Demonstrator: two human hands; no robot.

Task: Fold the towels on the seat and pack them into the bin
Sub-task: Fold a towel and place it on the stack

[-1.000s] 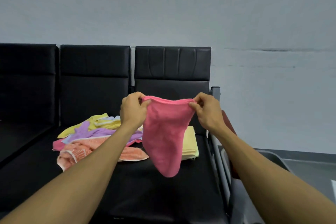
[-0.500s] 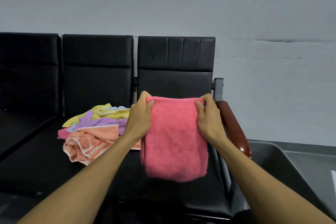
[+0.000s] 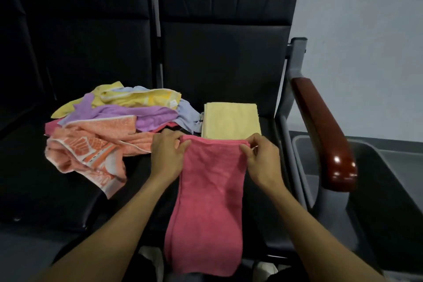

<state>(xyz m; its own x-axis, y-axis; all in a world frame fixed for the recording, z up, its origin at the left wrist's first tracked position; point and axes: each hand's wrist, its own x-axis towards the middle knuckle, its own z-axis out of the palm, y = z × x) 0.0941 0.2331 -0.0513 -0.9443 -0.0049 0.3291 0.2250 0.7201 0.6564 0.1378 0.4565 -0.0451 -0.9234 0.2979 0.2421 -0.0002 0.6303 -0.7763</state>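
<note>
Two hands, the left hand (image 3: 168, 155) and right hand (image 3: 263, 158), pinch the far corners of the long pink fluffy towel (image 3: 209, 201) on the black seat (image 3: 142, 190); keep corners level, then fold it evenly in half.

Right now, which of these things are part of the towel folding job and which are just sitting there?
Part of the job:
pink towel, pinched at its top corners by the left hand and right hand
folded yellow towel
heap of unfolded towels
seat
grey bin

Just there:
wooden armrest
seat backrests
wall
</note>
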